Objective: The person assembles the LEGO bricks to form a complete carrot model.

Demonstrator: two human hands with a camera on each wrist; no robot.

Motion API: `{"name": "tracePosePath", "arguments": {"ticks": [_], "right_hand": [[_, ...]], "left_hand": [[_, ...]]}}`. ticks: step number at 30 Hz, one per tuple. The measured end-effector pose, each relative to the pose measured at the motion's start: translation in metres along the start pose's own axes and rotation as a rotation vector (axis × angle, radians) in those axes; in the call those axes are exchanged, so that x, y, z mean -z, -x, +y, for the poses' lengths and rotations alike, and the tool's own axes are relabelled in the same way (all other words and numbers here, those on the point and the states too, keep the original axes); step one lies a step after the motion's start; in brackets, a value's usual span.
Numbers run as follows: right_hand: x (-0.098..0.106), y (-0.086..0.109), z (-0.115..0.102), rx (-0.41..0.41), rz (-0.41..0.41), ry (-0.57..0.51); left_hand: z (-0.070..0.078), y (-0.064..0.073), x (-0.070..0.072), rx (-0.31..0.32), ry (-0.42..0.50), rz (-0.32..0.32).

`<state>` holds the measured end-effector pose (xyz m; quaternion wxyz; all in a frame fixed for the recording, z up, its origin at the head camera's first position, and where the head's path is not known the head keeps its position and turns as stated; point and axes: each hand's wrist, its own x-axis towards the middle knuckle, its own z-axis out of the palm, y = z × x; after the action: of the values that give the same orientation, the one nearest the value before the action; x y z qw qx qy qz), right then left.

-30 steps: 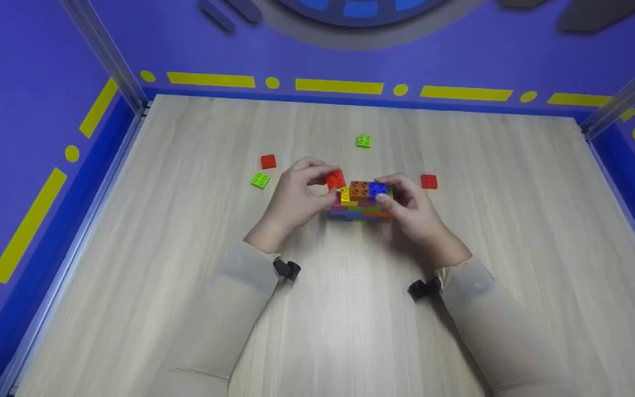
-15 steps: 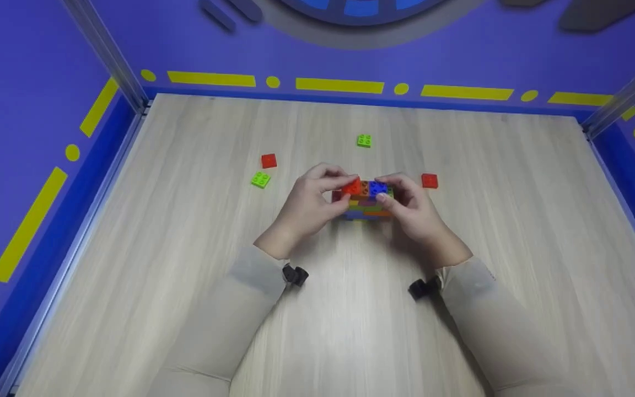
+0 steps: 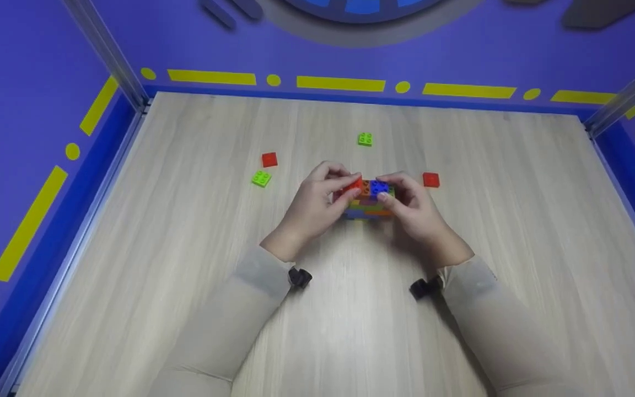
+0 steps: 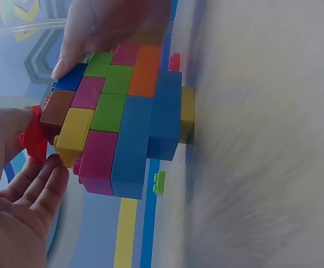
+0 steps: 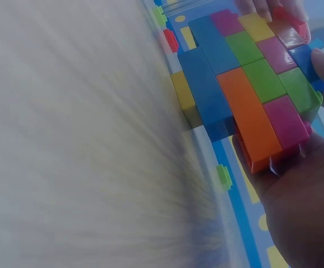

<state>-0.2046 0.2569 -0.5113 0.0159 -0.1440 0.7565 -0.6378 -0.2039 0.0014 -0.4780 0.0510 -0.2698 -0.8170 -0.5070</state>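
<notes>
A block of stacked coloured building bricks stands on the table between both hands, with a narrow yellow brick at its bottom. Its top layer has a brown brick and a blue brick side by side. My left hand pinches a thin red studded building brick at the brown brick's top, covering its left part in the head view. Whether it is pressed fully down, I cannot tell. My right hand grips the block's right end, thumb at the blue brick.
Loose thin bricks lie on the wooden table: a red one and a green one on the left, a green one behind the block, a red one on the right. Blue-purple panels border the table.
My left hand has moved right with the red brick, from beside the yellow brick's studs to over the brown brick. My right hand has stayed on the block.
</notes>
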Motion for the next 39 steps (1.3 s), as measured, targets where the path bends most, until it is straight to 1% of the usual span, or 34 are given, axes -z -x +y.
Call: {"name": "tracePosePath", "arguments": {"ticks": [3,9,11,13,15,18,20,23,26,30,32,34,39], "right_hand": [[0.0,0.0,0.0,0.002,0.001,0.003],[0.0,0.0,0.0,0.004,0.002,0.015],[0.0,-0.001,0.0,0.006,0.001,0.016],[0.0,-0.001,-0.001,0.01,-0.002,0.012],[0.0,-0.002,-0.001,0.011,-0.002,0.011],[0.0,-0.001,-0.001,0.012,0.001,0.017],[0.0,-0.001,-0.001,0.012,0.003,0.024],[0.0,0.0,0.001,0.011,0.008,0.034],[0.0,0.001,0.002,0.007,0.014,0.033],[0.001,0.001,0.004,-0.002,0.025,0.032],[0.002,0.001,0.005,-0.005,0.034,0.038],[0.004,0.001,0.007,-0.005,0.044,0.051],[0.011,0.001,0.009,0.002,0.081,0.057]], "left_hand": [[0.001,0.0,-0.002,-0.012,-0.035,0.005],[0.002,-0.001,-0.004,-0.045,-0.152,0.008],[0.003,-0.002,-0.005,-0.052,-0.174,0.013],[0.003,-0.002,-0.005,-0.05,-0.173,0.02],[0.001,-0.002,-0.006,-0.041,-0.155,0.024],[-0.004,-0.002,-0.007,-0.016,-0.086,0.022],[-0.009,-0.002,-0.008,0.006,-0.024,0.01],[-0.016,-0.001,-0.008,0.051,0.069,-0.022],[-0.025,0.0,-0.007,0.125,0.149,-0.076],[-0.037,0.001,-0.007,0.233,0.182,-0.142],[-0.04,0.002,-0.007,0.266,0.18,-0.159],[-0.042,0.002,-0.007,0.279,0.184,-0.164],[-0.043,0.002,-0.007,0.289,0.195,-0.166]]}}
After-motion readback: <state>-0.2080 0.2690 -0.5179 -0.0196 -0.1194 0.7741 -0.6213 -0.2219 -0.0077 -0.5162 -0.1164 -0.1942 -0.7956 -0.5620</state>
